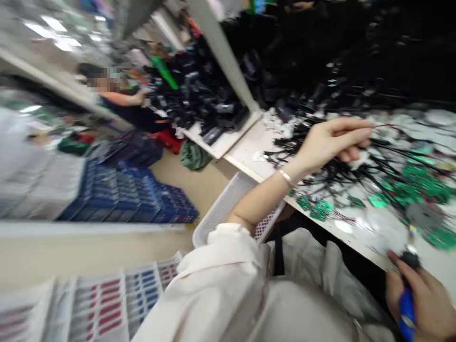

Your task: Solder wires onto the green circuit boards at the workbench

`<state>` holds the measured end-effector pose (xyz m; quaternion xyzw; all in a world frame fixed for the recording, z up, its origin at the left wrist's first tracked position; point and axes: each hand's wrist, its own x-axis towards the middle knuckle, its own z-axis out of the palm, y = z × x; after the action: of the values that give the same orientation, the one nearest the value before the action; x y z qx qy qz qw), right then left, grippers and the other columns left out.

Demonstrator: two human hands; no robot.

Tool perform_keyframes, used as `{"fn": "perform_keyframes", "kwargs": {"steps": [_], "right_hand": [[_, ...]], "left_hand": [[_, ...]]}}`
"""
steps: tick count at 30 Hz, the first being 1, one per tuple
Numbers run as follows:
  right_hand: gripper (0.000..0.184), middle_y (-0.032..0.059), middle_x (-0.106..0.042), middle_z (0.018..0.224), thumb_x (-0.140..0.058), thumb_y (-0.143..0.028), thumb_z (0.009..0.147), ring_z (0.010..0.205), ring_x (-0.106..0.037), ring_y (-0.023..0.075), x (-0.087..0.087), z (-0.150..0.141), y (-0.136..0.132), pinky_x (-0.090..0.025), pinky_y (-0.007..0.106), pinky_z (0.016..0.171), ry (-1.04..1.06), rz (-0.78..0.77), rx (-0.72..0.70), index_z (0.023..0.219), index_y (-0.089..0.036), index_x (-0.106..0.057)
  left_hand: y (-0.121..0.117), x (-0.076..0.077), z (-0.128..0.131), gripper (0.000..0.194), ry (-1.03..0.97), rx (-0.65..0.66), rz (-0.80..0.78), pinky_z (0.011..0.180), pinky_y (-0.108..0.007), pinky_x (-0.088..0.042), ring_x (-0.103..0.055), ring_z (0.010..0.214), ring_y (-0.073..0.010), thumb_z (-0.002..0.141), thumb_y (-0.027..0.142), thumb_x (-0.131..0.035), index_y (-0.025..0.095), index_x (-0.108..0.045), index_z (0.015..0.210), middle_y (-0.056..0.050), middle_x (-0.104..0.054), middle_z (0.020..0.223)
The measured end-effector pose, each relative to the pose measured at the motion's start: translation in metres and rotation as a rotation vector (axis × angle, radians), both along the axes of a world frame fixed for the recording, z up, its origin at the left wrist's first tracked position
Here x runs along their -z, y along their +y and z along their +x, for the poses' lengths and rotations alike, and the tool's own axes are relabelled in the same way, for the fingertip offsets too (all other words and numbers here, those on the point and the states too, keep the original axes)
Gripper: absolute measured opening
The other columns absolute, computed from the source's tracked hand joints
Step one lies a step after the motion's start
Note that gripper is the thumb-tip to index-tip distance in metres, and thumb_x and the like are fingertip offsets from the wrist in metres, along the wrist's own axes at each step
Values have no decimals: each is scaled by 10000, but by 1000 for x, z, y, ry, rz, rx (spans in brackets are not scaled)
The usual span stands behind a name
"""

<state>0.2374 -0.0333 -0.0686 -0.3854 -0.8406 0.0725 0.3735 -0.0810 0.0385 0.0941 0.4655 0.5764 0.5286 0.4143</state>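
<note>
My left hand [338,140] reaches over the workbench with thumb and forefinger pinched on a thin red wire [390,126]. Below it spreads a tangle of black cables [333,173]. In my right hand [423,294], at the lower right, is a soldering iron [407,311] with a blue handle and a dark collar; its front end points up towards the bench and is blurred. Green circuit boards [409,185] with red and black wires lie between the hands. A smaller group of green boards [317,207] lies by the bench's front edge.
Black parts [217,111] are heaped on the bench beyond a pale upright post [228,57]. A white plastic basket [223,204] stands beside the bench. Blue crates [121,190] are stacked at left, with pale trays [110,304] at lower left. A co-worker [119,98] sits further back.
</note>
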Motion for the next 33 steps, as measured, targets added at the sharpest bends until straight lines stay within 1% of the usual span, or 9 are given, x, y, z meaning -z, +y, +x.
{"fn": "perform_keyframes", "kwargs": {"steps": [3, 5, 7, 10, 13, 16, 18, 28, 33], "right_hand": [[315, 65, -684, 809, -581, -322, 900, 617, -658, 199, -9, -6, -6, -482, 266, 488, -98, 185, 22, 1210, -272, -610], [243, 51, -686, 835, -565, -280, 912, 672, -667, 177, -15, -15, -5, -530, 244, 575, -77, 237, 9, 1150, -243, -600], [193, 60, -682, 828, -565, -260, 914, 701, -666, 171, -19, -22, -1, -544, 237, 608, -32, 239, 6, 1097, -208, -596], [212, 71, -688, 845, -561, -234, 915, 743, -673, 172, -20, -25, 1, -557, 244, 644, 16, 181, -2, 1121, -189, -576], [223, 81, -688, 865, -552, -242, 925, 772, -678, 172, -22, -25, -1, -554, 244, 654, 40, 148, -3, 1139, -183, -566], [193, 63, -675, 838, -513, -284, 956, 742, -667, 155, -24, -24, -2, -540, 232, 647, 48, 145, 0, 1119, -194, -563], [185, 48, -664, 803, -484, -298, 972, 712, -653, 146, -26, -25, 0, -531, 228, 637, 48, 150, 2, 1106, -199, -564], [186, 53, -670, 826, -492, -299, 968, 713, -643, 149, -28, -27, 3, -527, 234, 618, 76, 176, 1, 1112, -201, -560], [180, 39, -650, 775, -488, -308, 969, 675, -629, 147, -28, -28, 4, -512, 236, 593, 71, 176, 4, 1092, -203, -568]], "left_hand": [[-7, 20, 21, 186, -150, 20, -88, 483, -146, -486, -629, 542, -58, 846, 297, -683, 135, -665, 936, -20, -703, 785], [-12, 31, 32, 172, -136, 45, -107, 462, -171, -477, -593, 505, -63, 823, 309, -684, 155, -638, 886, 0, -675, 732], [-17, 40, 42, 144, 40, 74, -48, 442, -185, -439, -530, 465, -64, 837, 315, -650, 175, -630, 860, 26, -626, 637], [-31, 54, 61, 88, 469, 110, 201, 494, -196, -419, -507, 523, -69, 860, 242, -602, 183, -633, 801, 26, -608, 650], [-46, 79, 82, 126, 871, 220, 442, 571, -226, -426, -544, 614, -98, 884, 169, -560, 173, -637, 785, 1, -628, 693], [-55, 102, 93, 132, 1157, 219, 542, 606, -285, -399, -551, 666, -152, 893, 192, -572, 179, -650, 787, -17, -630, 685], [-58, 111, 94, 141, 1224, 197, 540, 609, -306, -371, -527, 663, -171, 895, 221, -585, 187, -663, 783, -15, -593, 644], [-66, 111, 85, 33, 1342, 116, 557, 688, -367, -282, -501, 627, -164, 881, 272, -652, 254, -678, 872, 32, -563, 585], [-71, 111, 86, 99, 1302, 26, 689, 963, -450, -300, -617, 930, -205, 803, 210, -691, 239, -614, 859, -17, -706, 938]]}}
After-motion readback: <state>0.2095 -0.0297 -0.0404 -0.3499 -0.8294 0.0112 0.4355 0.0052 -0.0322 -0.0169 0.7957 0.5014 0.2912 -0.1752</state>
